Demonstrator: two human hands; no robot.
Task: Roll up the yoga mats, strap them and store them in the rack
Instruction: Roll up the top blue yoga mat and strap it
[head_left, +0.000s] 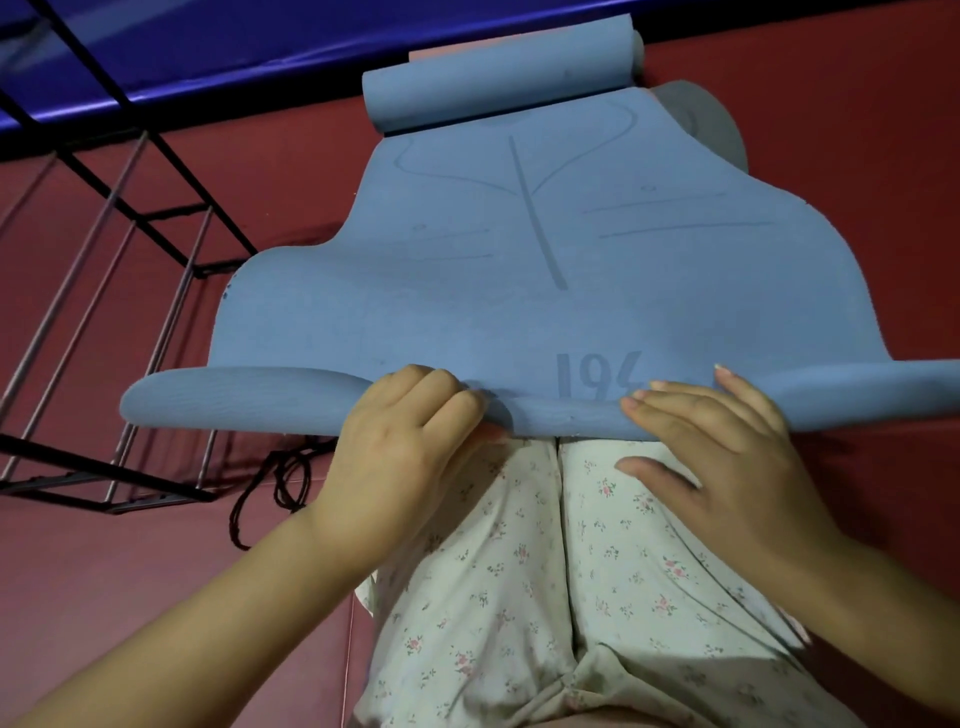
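I see the black rack (104, 291) standing just left of the blue mat (545, 291), with a dark cord (270, 483) beside it; right of the mat, red floor (857, 130) lies open.

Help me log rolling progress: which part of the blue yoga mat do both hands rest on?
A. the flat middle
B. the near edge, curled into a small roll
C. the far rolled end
B: the left hand and right hand sit on the yoga mat's near curled edge, fingers over it.
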